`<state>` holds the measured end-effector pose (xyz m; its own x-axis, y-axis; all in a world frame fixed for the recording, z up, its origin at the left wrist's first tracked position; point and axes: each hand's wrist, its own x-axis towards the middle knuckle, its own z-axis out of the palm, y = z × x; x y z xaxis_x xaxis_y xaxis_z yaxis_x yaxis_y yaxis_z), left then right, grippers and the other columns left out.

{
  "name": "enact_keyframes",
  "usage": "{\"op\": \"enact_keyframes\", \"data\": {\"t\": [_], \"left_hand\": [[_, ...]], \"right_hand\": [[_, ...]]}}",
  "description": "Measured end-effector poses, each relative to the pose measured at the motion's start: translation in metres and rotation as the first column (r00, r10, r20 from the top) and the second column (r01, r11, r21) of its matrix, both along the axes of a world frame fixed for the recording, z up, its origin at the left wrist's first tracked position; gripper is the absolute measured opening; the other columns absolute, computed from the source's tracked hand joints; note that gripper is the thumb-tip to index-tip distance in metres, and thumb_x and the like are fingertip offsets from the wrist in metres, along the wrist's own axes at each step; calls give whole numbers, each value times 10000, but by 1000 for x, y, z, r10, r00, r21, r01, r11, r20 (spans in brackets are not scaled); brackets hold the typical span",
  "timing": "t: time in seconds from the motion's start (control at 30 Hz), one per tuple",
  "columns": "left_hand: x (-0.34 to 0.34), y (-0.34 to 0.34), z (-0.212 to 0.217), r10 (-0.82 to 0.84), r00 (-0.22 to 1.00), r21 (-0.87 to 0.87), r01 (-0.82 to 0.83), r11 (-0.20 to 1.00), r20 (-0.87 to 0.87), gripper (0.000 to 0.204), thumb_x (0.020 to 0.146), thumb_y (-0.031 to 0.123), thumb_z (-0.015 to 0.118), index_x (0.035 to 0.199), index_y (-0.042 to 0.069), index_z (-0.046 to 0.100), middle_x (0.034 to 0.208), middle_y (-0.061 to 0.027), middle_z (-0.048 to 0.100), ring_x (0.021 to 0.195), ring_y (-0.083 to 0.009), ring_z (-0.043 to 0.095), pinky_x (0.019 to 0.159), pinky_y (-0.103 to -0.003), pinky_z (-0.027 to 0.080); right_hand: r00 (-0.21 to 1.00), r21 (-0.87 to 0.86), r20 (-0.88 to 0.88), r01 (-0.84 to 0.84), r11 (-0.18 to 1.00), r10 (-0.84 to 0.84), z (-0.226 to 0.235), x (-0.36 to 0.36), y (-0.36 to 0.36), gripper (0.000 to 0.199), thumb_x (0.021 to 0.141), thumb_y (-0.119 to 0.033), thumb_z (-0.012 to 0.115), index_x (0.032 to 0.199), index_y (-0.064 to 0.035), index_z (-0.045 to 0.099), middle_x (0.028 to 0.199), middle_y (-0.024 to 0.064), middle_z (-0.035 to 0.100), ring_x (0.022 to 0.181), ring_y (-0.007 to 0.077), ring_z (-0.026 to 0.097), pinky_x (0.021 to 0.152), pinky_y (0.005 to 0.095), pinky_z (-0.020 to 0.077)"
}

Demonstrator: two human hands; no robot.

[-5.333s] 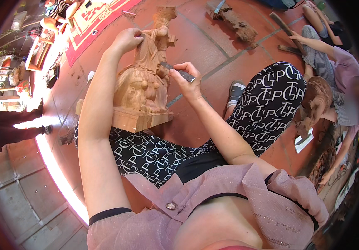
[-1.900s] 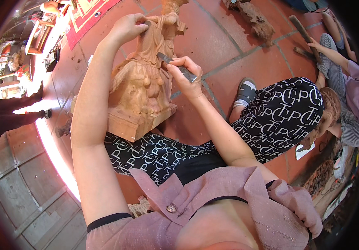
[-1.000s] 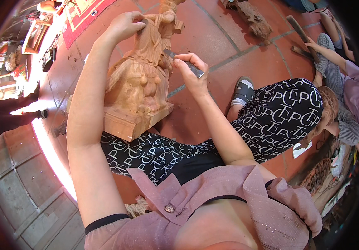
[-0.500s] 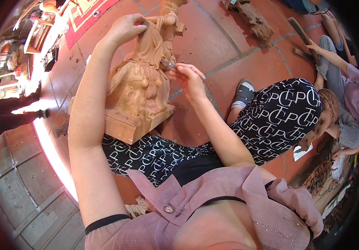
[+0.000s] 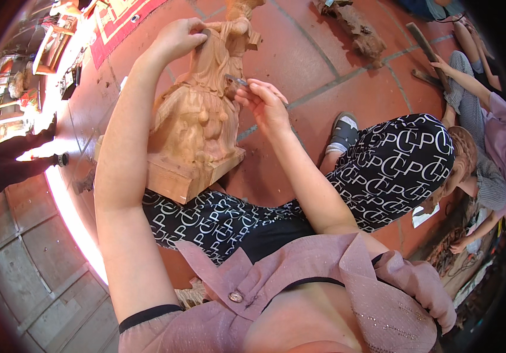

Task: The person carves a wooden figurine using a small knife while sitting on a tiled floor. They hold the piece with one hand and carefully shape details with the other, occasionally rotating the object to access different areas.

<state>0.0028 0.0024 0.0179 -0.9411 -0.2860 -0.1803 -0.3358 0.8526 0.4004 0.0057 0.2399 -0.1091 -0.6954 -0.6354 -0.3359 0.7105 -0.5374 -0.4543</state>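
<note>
Head view — statue (image 5: 209, 126), red tiles (image 5: 291, 62), rug (image 5: 117, 29)

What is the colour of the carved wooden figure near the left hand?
The carved figure is light orange-brown; it shows best in the head view.

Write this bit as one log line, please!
left hand: on wooden statue's upper part | right hand: holding thin tool at statue's side | nearby: red tiled floor

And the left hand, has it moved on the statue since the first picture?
No. Judged against the statue, the left hand stays at about the same place, its upper left side.
</note>
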Motion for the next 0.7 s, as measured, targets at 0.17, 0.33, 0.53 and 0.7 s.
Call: {"op": "enact_keyframes", "data": {"t": [0.17,0.33,0.53,0.7], "left_hand": [[7,3,2,9,1000,14,-9,1000,0,377,832,190,585,1147,-17,575,1010,-103,652,960,-194,611,864,-313,460],[2,-2,-1,-13,1000,25,13,1000,-8,372,830,193,583,1140,-12,580,1007,-102,653,960,-192,609,867,-309,456],[6,9,5,28,1000,-27,-28,999,-6,374,823,196,593,1132,-14,585,1013,-109,656,955,-185,610,868,-306,456],[5,0,0,-17,1000,-21,17,1000,-11,382,824,205,595,1144,-3,587,1016,-110,657,948,-191,616,864,-307,461]], "right_hand": [[994,121,-35,-97,988,102,4,8,7,142,869,-25,544,977,57,586,909,158,639,792,230,664,719,336,576],[997,51,-82,-1,999,5,5,-5,-7,140,865,-20,549,977,54,590,897,150,643,781,223,663,705,325,576],[997,55,-72,10,998,-6,3,0,-3,144,861,-24,561,977,56,591,892,148,644,785,223,662,698,326,581],[997,25,-74,11,1000,-9,-1,-8,-9,146,856,-17,560,977,60,589,889,151,644,792,232,663,704,327,584]]}}
